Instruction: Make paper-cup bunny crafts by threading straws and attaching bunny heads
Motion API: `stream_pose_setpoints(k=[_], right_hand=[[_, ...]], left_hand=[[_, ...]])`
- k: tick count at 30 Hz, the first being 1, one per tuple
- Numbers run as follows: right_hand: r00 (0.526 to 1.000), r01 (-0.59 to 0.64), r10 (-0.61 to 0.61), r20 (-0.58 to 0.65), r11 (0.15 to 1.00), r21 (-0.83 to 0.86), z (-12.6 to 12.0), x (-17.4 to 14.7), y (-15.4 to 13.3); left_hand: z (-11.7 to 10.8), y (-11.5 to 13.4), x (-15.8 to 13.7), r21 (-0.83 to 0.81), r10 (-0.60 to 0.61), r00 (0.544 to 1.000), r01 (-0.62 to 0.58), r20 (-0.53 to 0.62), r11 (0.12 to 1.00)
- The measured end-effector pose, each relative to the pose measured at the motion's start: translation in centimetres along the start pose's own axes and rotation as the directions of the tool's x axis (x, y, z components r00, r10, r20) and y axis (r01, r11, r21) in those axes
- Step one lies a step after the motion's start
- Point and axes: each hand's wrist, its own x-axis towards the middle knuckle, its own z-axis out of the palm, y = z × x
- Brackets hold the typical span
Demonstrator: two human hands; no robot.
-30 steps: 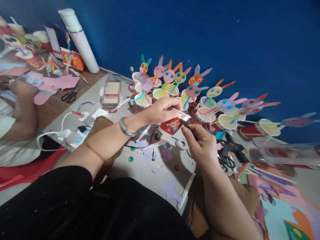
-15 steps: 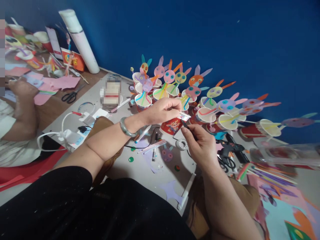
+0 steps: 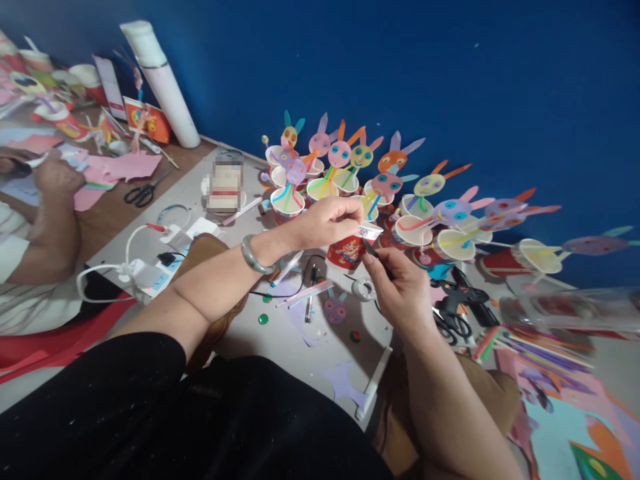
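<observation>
With its fingers closed over the rim, my left hand (image 3: 330,221) holds a red paper cup (image 3: 344,254) that has a printed picture and a white rim. My right hand (image 3: 406,283) is wrapped round a dark, narrow knife-like tool (image 3: 371,249); its tip is against or very close to the cup's side. Just below the cup lie a roll of tape (image 3: 364,288), several pens (image 3: 305,293) and a small purple paper rabbit face (image 3: 335,309). Behind my hands stand several paper cups (image 3: 287,202) with paper rabbit heads (image 3: 339,154) on coloured straws.
A black glue gun (image 3: 465,291) and scissors lie to the right, near a clear bottle (image 3: 570,310) and coloured straws (image 3: 547,350). Leftward are a power strip (image 3: 155,273), a white flask (image 3: 165,87), and a co-worker's hand (image 3: 60,173) over paper.
The cup has turned slightly in my left hand, showing more of its white rim. My right hand and tool have barely moved. The co-worker's hand has risen slightly.
</observation>
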Motion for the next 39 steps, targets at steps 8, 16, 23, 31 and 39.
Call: stream_pose_setpoints(k=[8, 16, 23, 31, 39], right_hand=[[1.000, 0.014, -0.014, 0.002, 0.999, -0.046, 0.1, 0.1, 0.1], [0.999, -0.014, 0.017, 0.041, 0.998, -0.060, 0.3, 0.2, 0.6], [0.999, 0.010, -0.005, 0.043, 0.994, -0.111, 0.5, 0.4, 1.2], [0.998, -0.011, 0.023, 0.056, 0.979, -0.206, 0.7, 0.6, 1.8], [0.998, -0.017, 0.035, 0.061, 0.961, -0.276, 0.8, 0.6, 2.0]], left_hand=[[0.1, -0.4, -0.2, 0.000, 0.032, 0.999, -0.032, -0.003, 0.999], [0.1, -1.0, -0.1, 0.013, 0.007, 1.000, -0.007, 0.011, 1.000], [-0.1, -1.2, 0.2, 0.025, -0.103, 0.993, 0.102, 0.060, 0.994], [-0.3, -2.0, 0.2, 0.086, -0.121, 0.986, 0.111, 0.115, 0.990], [-0.3, -2.3, 0.2, 0.103, -0.171, 0.977, 0.158, 0.130, 0.982]])
